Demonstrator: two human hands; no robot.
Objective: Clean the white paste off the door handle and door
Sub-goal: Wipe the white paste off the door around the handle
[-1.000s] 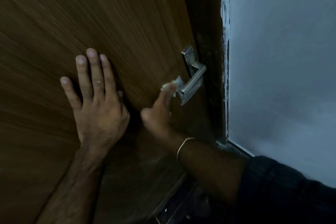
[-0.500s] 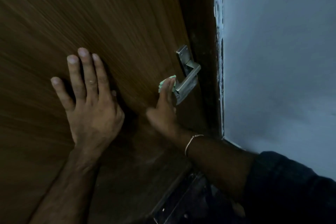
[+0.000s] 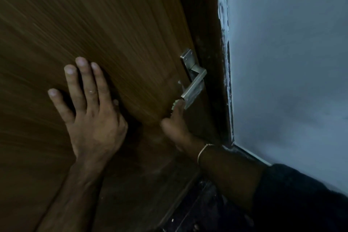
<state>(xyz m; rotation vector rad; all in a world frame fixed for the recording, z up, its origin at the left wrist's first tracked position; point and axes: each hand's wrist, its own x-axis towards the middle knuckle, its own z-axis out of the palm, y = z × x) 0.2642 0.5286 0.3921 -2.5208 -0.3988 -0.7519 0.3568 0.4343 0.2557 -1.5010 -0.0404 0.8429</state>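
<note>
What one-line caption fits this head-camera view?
Left hand flat on wooden door; right hand presses green pad below metal door handle.

Wall [image 3: 291, 52], pale grey-blue, plain, taking up right side w/ shadow falling across lower part. Dark door frame [image 3: 209, 24] running beside it, edge showing chipped white patches. Floor [image 3: 197, 211] dark, speckled, sitting in dim light at bottom.
</note>
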